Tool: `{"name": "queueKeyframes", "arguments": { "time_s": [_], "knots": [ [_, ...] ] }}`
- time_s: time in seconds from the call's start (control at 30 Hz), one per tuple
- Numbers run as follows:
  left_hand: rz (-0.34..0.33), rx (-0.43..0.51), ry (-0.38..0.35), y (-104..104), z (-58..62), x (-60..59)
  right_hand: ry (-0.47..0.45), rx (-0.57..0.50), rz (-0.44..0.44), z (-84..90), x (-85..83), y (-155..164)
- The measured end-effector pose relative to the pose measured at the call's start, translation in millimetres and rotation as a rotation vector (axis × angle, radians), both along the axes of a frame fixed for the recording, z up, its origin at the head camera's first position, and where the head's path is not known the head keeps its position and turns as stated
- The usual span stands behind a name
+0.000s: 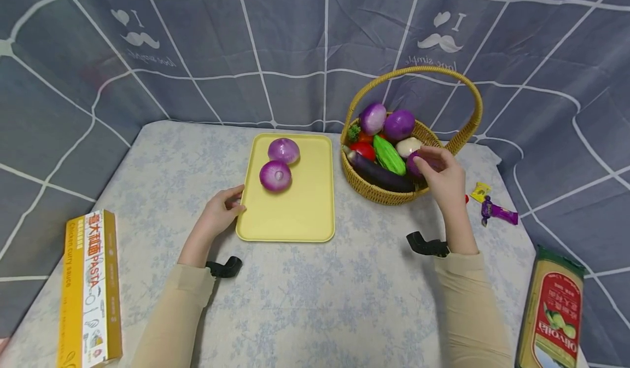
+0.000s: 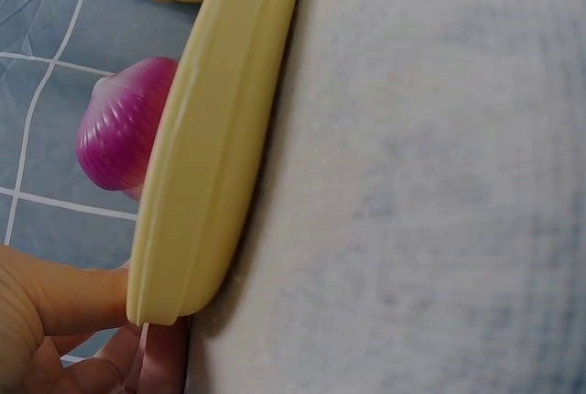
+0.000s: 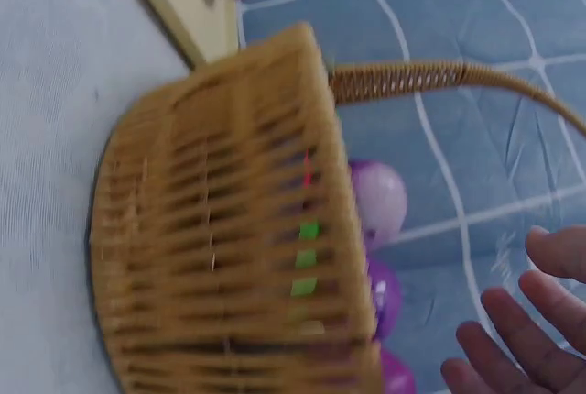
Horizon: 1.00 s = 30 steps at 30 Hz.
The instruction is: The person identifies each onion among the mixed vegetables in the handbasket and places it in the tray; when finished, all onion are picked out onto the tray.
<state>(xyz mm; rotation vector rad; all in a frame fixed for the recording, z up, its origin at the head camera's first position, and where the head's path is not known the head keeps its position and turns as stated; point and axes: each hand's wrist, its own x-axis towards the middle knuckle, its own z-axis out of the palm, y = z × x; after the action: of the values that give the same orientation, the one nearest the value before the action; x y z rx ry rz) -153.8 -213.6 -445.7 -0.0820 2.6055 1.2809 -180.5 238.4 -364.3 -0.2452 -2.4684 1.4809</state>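
Over the right side of the basket point(image 1: 376, 196) | right hand point(image 1: 447, 179) released, fingers apart, near purple onion point(image 1: 414, 170) inside | left hand point(image 1: 219, 212) relaxed, touching tray point(image 1: 290, 217) | advised: lower fingers round onion, clear of rim point(image 3: 341, 192), before pinching

"Purple onions point(image 1: 275, 176) — how many?"
"Five: two on the one left tray point(image 1: 287, 220), three in the one right basket point(image 1: 376, 194)."
"Eggplants?"
"One eggplant point(image 1: 378, 172), one green gourd point(image 1: 389, 155)."
"Boxes, bags?"
"One box point(image 1: 92, 288), near left — one bag point(image 1: 553, 308), near right."
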Motion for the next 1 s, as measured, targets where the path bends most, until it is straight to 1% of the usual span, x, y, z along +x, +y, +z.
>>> {"name": "queueKeyframes", "arguments": {
  "time_s": [0.13,0.27,0.47,0.73,1.0],
  "knots": [
    [-0.006,0.000,-0.001,-0.3,0.3,-0.1,-0.041,0.026,-0.022,-2.6,-3.9,10.8],
    [-0.007,0.005,-0.003,-0.1,0.8,0.2,-0.058,0.057,-0.012,-5.9,-6.2,17.6],
    [0.006,0.012,-0.009,2.1,1.6,0.4,-0.081,0.195,-0.001,-16.0,-13.4,23.2],
    [0.003,0.008,-0.006,0.6,0.0,0.8,-0.138,0.341,0.044,-20.0,-24.4,23.1],
    [0.011,0.010,-0.013,0.6,2.5,0.3,-0.115,0.471,0.083,-25.2,-31.7,24.9]
  ]
}}
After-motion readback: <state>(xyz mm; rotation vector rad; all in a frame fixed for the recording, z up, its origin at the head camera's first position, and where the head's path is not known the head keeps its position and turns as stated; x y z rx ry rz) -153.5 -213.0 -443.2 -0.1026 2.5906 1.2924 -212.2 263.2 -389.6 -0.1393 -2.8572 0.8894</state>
